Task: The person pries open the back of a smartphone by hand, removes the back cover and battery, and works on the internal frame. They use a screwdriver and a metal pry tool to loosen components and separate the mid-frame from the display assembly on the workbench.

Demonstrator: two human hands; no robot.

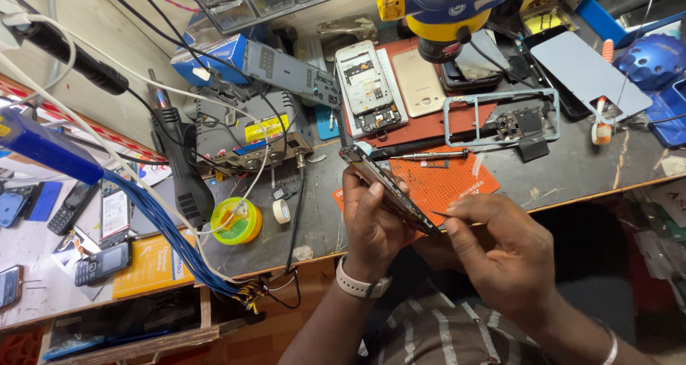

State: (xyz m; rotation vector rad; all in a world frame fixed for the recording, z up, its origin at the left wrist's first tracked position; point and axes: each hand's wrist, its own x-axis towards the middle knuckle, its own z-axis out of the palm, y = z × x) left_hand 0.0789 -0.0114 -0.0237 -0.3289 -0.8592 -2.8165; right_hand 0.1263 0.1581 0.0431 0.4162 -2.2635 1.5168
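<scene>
Above a crowded repair tabletop, the left hand is clamped around an opened smartphone held on edge over an orange work mat, while the right hand pinches a fine tool at its lower end. The phone looks partly stripped; a screwdriver and a bare phone frame lie beyond, suggesting reassembly remains.

Single head cam, looking steeply down from above the person's chest at the workbench. Close range: both hands fill the lower centre, bench front edge runs diagonally across frame, back wall at top. View tilted, bench's left end lower in frame.
</scene>
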